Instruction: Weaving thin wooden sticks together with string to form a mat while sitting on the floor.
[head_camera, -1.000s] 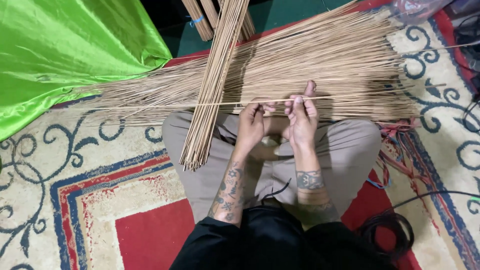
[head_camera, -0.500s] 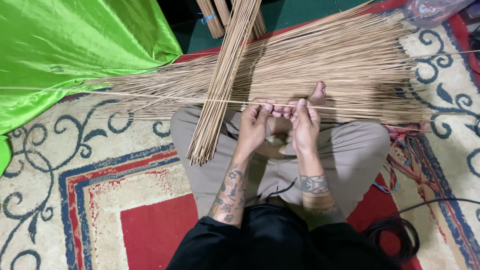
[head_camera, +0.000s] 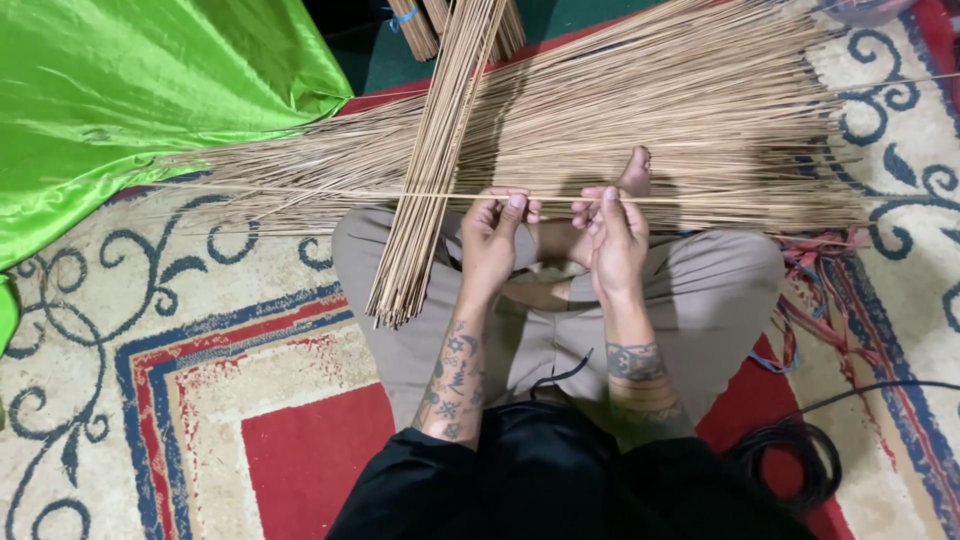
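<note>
- Stick (head_camera: 330, 193): single thin, pale strand, lying level across the view just above the lap, running from the green cloth side to past the right knee; held at its middle by both hands.
- Left hand (head_camera: 492, 240): fingers curled narrow, tips pinched on the stick just left of centre; forearm tattooed.
- Right hand (head_camera: 615, 245): fingers pinched narrow on the same stick, close beside the left hand but apart from it; wrist tattooed.
- Stick pile (head_camera: 700, 130): broad spread of like sticks on the floor beyond the knees, lying roughly level, fanning toward the left.
- Stick bundle (head_camera: 435, 160): tighter sheaf lying steeply across the pile, its lower end resting on the left knee.
- Bare foot (head_camera: 633, 172): toes showing just behind the right hand.
- Green cloth (head_camera: 130, 100): shiny, crumpled, upper left.
- Carpet (head_camera: 180, 400): red, blue and cream, scroll pattern.
- Black cable (head_camera: 800, 465): coiled, lower right.
- Red straps (head_camera: 815, 255): beside the right knee.
</note>
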